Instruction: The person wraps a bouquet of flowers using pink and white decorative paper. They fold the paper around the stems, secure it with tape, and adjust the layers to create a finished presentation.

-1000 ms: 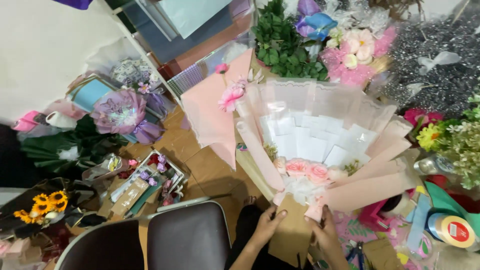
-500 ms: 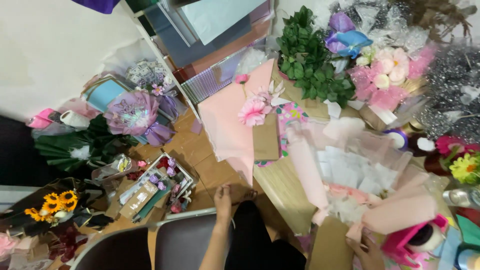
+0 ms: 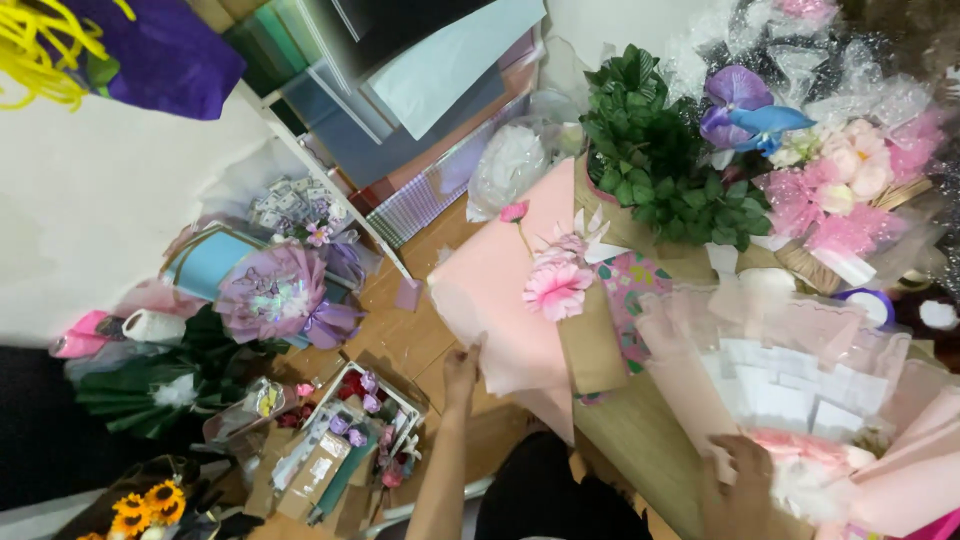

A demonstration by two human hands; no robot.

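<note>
Reaching forward, the left hand (image 3: pixel 462 365) pinches the near edge of the pink wrapping sheet (image 3: pixel 495 290), which runs away toward the table's far edge. The right hand (image 3: pixel 742 480) seemingly clasps the pink bouquet (image 3: pixel 800 400) at the near right corner, though blur obscures its fingers.

We see our left hand (image 3: pixel 462 372) touching the near edge of the wrapping paper sheet (image 3: pixel 497 290), which lies on the table (image 3: pixel 400 340). Our right hand (image 3: pixel 742 482) rests on the wrapped bouquet (image 3: pixel 810 400), to the right of the sheet. Between them lies a small flower (image 3: pixel 556 289). Behind the bouquet stands the leafy bunch (image 3: pixel 665 170). Left of our left hand, a box of small flowers (image 3: pixel 350 430) lies.
</note>
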